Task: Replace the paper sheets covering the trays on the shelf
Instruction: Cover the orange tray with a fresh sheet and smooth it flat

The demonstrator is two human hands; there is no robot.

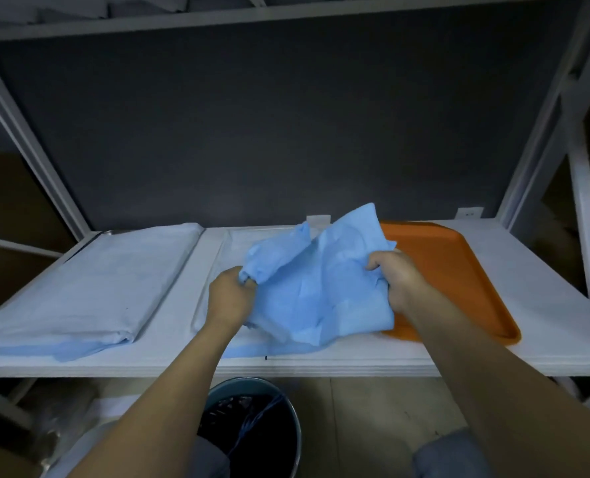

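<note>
Pale sheet (90, 288) covers left tray (180, 270) on shelf (545, 305); looks done. Orange tray (452, 281) at right is bare, needs cover. Blue sheet (314, 288) crumpled, raised over middle, overlapping orange tray's left edge. Left hand (230, 298) and right hand (397, 274) both clutch it. Likely bound for bin (252, 426) below.

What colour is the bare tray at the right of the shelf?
Orange. The bare tray shows plainly in the head view, partly behind the blue paper sheet.
</note>
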